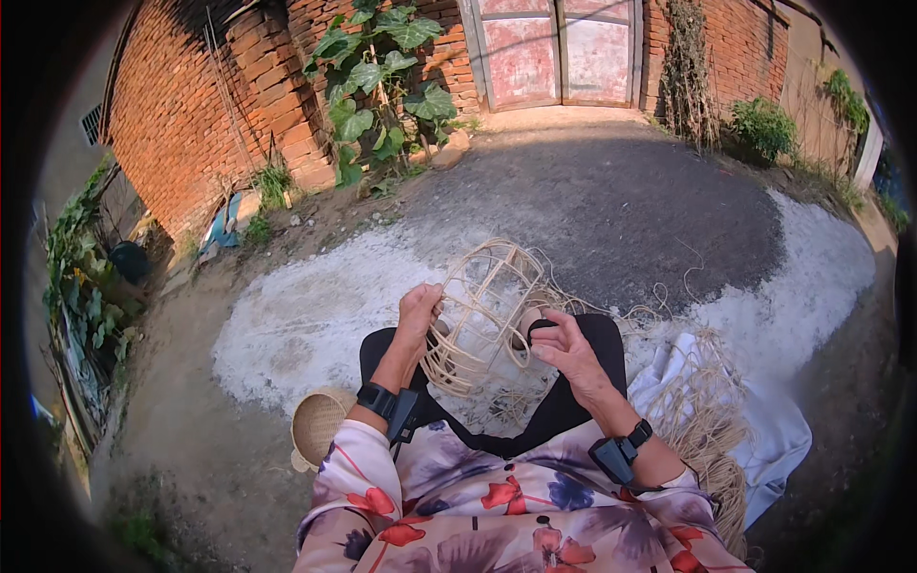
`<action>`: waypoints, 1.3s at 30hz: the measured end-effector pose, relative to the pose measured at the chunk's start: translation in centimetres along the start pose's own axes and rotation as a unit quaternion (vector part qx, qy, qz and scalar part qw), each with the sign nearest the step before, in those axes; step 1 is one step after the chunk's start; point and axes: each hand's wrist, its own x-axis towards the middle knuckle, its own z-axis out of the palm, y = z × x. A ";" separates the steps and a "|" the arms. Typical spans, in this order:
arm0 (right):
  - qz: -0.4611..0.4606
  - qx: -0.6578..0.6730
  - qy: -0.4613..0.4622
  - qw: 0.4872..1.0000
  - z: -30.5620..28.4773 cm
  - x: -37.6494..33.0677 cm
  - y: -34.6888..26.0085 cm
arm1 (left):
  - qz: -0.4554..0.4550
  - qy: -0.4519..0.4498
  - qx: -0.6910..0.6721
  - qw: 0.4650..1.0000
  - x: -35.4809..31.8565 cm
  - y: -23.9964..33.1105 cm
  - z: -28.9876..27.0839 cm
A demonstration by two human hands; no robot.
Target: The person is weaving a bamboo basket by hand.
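Your left hand (417,314) clamps the left side of the cane frame (486,323); your right hand (570,352), fingers bent, stands apart beside it, grip unclear

A leafy plant (367,76) grows near a brick wall (186,115) and faded doors (521,59).

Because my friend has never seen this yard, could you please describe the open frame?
Start at the faded red double door at the top, then go down over the dark ground to the black-covered knees. Between them is the frame of pale strips, gripped by the left hand. Unlike the tightly woven basket at lower left, it has large see-through gaps.
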 end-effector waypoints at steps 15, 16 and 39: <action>0.039 -0.009 0.296 0.954 -24.9 -11.1 3.0 | 0.013 0.003 0.019 1.000 1.1 0.6 0.0; 0.043 0.000 0.394 0.918 -28.6 -13.3 3.8 | 0.011 0.007 0.018 1.000 1.5 0.8 -0.3; 0.456 -0.609 0.220 0.611 -34.2 -24.6 2.9 | 0.031 0.063 0.046 0.996 3.5 2.7 -3.1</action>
